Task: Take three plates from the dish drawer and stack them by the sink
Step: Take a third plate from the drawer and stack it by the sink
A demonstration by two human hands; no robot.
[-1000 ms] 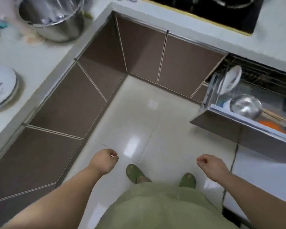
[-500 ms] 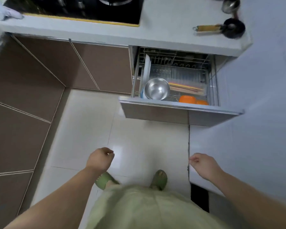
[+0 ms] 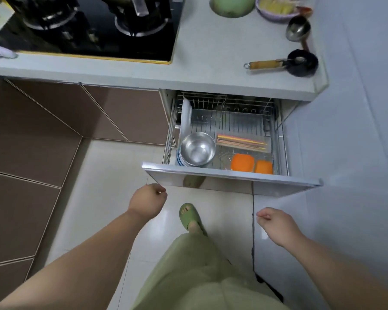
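Observation:
The dish drawer (image 3: pixel 231 176) stands pulled out below the counter, its wire rack showing. A white plate (image 3: pixel 185 118) stands on edge at the rack's left side. In front of it a steel bowl (image 3: pixel 197 148) rests on a stack of blue-rimmed dishes (image 3: pixel 179 158). My left hand (image 3: pixel 147 201) hangs loosely curled just below the drawer's front left corner, holding nothing. My right hand (image 3: pixel 276 223) is also curled and empty, lower and to the right, apart from the drawer. The sink is out of view.
Chopsticks (image 3: pixel 242 142) and two orange items (image 3: pixel 242 162) lie in the drawer's right half. A black stove (image 3: pixel 87 27) sits on the counter (image 3: pixel 211 63), with a ladle (image 3: pixel 297 30) and a dark brush (image 3: pixel 300 63) to the right. A white wall (image 3: pixel 356 153) closes the right side.
My view has swung right from the corner cabinets and moved closer to the open drawer. Both hands stayed curled and empty, now nearer the drawer front.

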